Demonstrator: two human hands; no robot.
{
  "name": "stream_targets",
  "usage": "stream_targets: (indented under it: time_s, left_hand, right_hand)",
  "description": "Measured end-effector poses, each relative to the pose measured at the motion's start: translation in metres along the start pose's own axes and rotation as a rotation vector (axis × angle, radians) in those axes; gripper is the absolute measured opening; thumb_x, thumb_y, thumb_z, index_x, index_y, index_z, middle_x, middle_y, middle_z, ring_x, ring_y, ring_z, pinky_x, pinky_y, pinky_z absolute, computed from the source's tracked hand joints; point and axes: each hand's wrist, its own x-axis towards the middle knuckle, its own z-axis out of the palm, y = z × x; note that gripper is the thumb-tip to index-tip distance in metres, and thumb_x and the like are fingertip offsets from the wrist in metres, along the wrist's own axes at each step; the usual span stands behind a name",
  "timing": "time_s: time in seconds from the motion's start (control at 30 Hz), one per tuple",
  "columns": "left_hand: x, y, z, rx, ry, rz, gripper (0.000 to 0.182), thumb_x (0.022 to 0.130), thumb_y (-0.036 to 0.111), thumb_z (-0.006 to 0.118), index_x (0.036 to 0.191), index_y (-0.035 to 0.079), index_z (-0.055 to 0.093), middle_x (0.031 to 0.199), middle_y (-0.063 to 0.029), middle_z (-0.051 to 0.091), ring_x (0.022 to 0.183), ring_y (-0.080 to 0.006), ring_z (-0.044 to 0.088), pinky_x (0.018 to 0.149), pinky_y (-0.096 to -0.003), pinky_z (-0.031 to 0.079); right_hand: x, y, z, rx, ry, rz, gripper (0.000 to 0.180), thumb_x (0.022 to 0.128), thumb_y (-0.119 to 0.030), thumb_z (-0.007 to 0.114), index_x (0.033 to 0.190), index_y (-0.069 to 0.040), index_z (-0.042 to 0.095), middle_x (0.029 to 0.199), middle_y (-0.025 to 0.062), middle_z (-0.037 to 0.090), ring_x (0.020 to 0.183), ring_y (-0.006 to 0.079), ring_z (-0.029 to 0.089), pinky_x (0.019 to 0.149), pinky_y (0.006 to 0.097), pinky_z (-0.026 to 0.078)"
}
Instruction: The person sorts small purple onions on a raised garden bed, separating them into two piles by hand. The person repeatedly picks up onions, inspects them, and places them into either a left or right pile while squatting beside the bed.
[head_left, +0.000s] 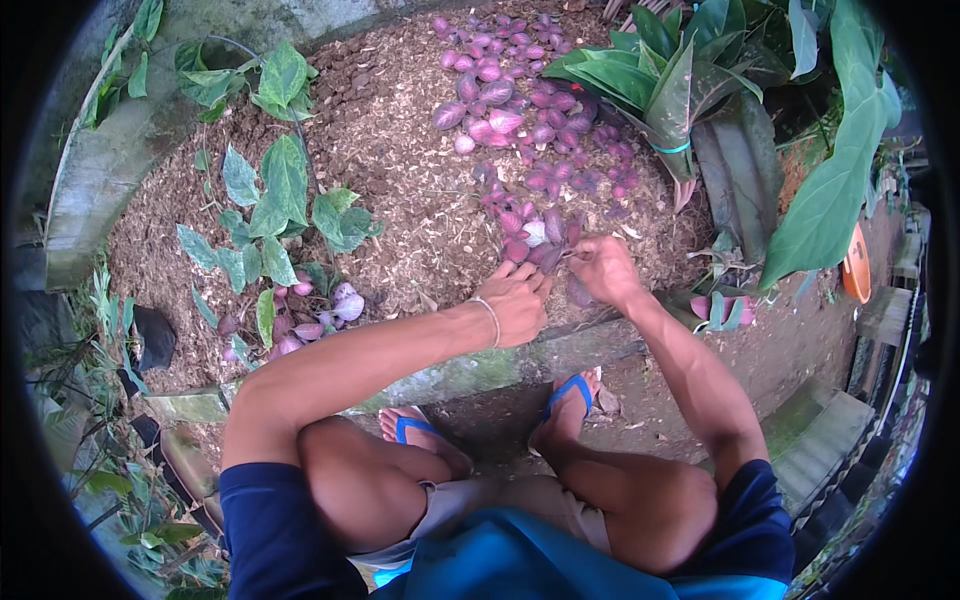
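My left hand (517, 304) rests low at the near edge of a bed of purple-leaved plants, its fingertips among the leaves and partly hidden by them. Whether those fingers grip anything is not clear. Just to the right, my right hand (606, 270) has thumb and fingers pinched together on a thin stem of a purple-leaved plant (551, 236). Dark pink leaves and one pale leaf lie right in front of both hands. More of the same purple plants (495, 112) spread over the soil beyond.
The soil bed (382, 180) is bordered by a mossy concrete edging (457, 379) close to my feet. Variegated green vines (281, 187) grow on the left. A leafy green plant bound with a turquoise tie (671, 148) stands at the right, near an orange object (856, 264).
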Motion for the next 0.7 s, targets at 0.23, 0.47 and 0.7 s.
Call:
stream_targets:
  time_s: [0.23,0.47,0.7]
  left_hand:
    - [0.004,0.012,0.008,-0.056,0.083,-0.084,0.061,0.094,0.029,0.056,0.141,-0.011,0.057,0.129,-0.0175,0.07,0.124,-0.0296,0.057,0.103,-0.0471,0.04]
    - [0.006,0.009,0.004,-0.072,-0.051,-0.116,0.063,0.098,0.03,0.053,0.146,-0.01,0.053,0.147,-0.0222,0.06,0.138,-0.0337,0.053,0.114,-0.0487,0.037]
    - [0.002,0.005,0.003,-0.08,-0.007,-0.076,0.063,0.096,0.027,0.055,0.146,-0.011,0.053,0.146,-0.024,0.061,0.137,-0.0342,0.055,0.113,-0.0475,0.039]
  right_hand:
    - [-0.002,-0.004,-0.009,-0.033,-0.086,0.07,0.016,0.088,-0.013,0.072,0.093,0.002,0.073,0.095,0.0248,0.072,0.088,0.0432,0.072,0.079,0.0472,0.056]
    - [-0.008,0.0,-0.002,-0.04,-0.017,-0.031,0.012,0.088,-0.007,0.071,0.096,0.002,0.07,0.1,0.022,0.071,0.081,0.0415,0.07,0.074,0.0488,0.054]
    - [-0.013,-0.005,0.0,0.045,-0.02,0.04,0.034,0.086,-0.003,0.069,0.12,-0.001,0.069,0.093,0.0189,0.069,0.077,0.0343,0.069,0.074,0.0446,0.056]
